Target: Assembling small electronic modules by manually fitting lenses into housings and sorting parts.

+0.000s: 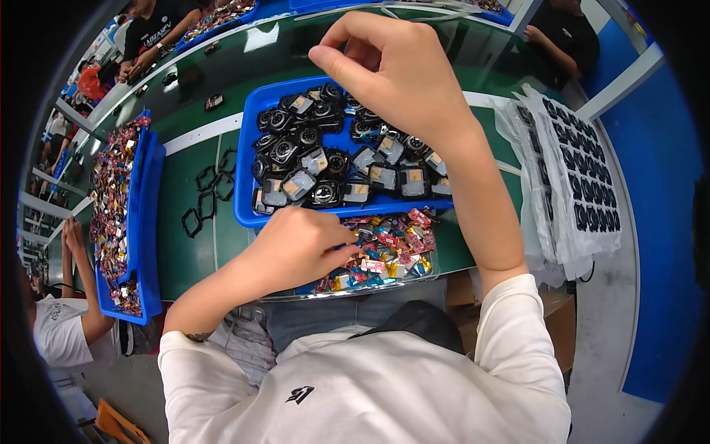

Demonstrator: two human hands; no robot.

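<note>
My left hand (307, 243) is low at the near edge of the blue tray (242, 185), over a heap of small parts (392, 248). Its fingers are curled, with thumb and index finger close together at the heap; whatever they hold is too small to make out. The heap mixes red circuit-board pieces with yellow, blue and silver bits. High above the tray's far side, my right hand (403, 70) has its thumb and index finger drawn together in a pinch. Nothing I can name shows there. Black watch-like housings (325, 194), some with clear covers, fill much of the tray.
Black empty frames (205, 203) lie on the green table left of the tray. A long blue bin (151, 222) of small red parts stands further left. White sheets holding rows of black pieces (584, 166) are stacked at right. Other people work across the table and at left.
</note>
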